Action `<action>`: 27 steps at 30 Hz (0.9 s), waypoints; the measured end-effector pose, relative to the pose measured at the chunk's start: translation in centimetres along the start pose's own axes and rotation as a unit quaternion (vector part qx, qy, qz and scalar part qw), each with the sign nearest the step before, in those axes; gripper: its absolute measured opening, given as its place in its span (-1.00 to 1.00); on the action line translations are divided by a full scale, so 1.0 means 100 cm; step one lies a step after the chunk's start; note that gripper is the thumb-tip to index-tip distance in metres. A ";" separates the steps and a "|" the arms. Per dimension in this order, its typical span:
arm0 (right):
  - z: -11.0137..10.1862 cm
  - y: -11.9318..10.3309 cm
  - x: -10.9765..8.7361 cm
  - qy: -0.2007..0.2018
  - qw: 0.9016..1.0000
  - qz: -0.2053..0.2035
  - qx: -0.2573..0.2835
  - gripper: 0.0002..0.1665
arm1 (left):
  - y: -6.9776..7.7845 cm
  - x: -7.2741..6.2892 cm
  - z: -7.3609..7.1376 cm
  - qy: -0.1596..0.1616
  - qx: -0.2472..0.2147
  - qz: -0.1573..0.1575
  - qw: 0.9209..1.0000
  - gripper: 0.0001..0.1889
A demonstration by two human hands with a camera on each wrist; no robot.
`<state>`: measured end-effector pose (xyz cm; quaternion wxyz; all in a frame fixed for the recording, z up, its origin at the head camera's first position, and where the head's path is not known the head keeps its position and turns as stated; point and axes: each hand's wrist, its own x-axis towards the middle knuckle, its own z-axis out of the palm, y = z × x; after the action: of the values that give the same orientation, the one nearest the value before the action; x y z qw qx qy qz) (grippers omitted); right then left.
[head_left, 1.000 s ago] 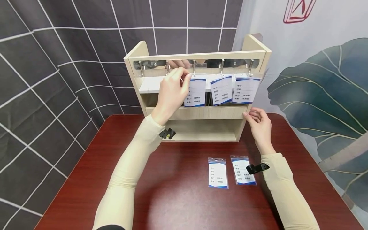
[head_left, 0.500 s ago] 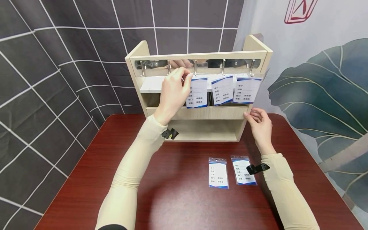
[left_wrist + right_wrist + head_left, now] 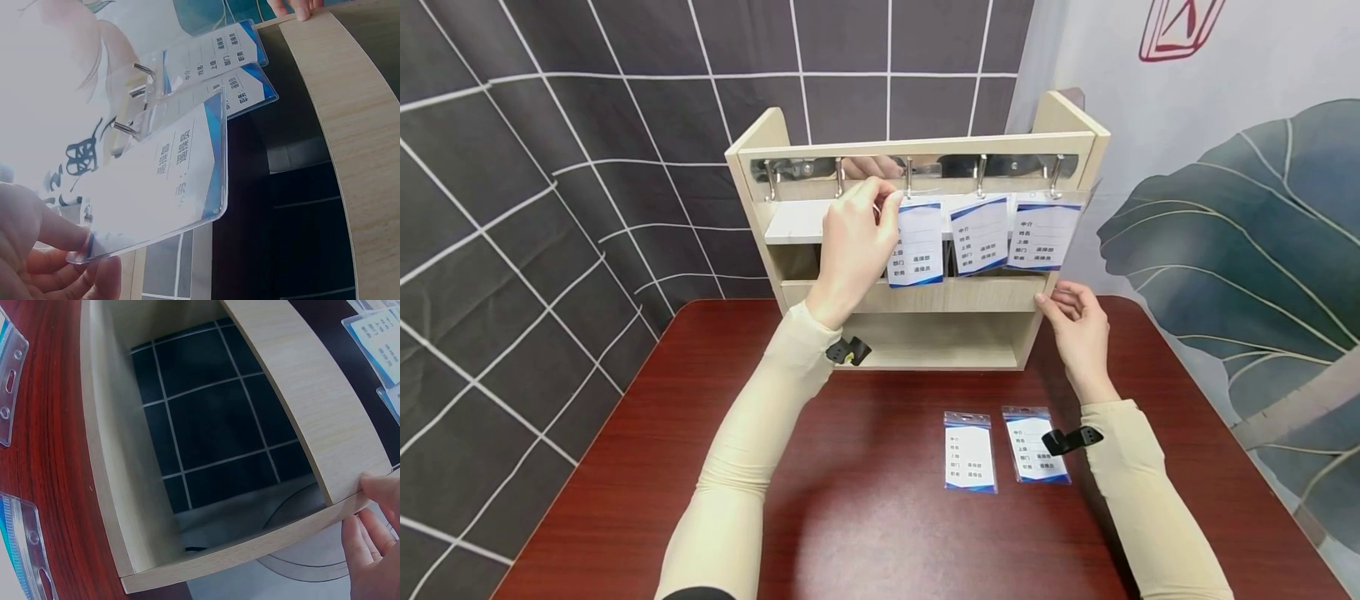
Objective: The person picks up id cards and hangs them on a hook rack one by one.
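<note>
My left hand pinches a clear-sleeved name badge by its upper left corner, just below the middle hook. In the left wrist view the thumb and fingers grip the corner of this badge. Whether its slot is on the hook is hard to see. Two more badges hang from the hooks to its right: a tilted badge and a straighter badge. My right hand holds the right side edge of the wooden shelf, thumb in front and fingers behind the panel.
Two badges lie on the red-brown table: a left badge and a right badge, partly behind the wrist camera. Two hooks at the left carry nothing, including the far left hook. A dark tiled backdrop stands behind.
My left hand has shifted slightly to the right. The lower edge of the badge it pinches has moved a little down and right. My right hand has stayed on the shelf's edge.
</note>
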<state>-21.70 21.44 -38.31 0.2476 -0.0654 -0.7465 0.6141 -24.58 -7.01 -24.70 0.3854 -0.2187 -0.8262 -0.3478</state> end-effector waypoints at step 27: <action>-0.001 -0.002 -0.001 -0.005 1.000 0.004 0.005 -0.59 | -0.011 0.001 0.009 -0.031 -0.016 0.015 0.999 -0.80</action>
<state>-21.49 21.44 -38.10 0.2419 -0.0644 -0.7443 0.6192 -25.79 -7.00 -25.45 0.3610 -0.2477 -0.8287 -0.3486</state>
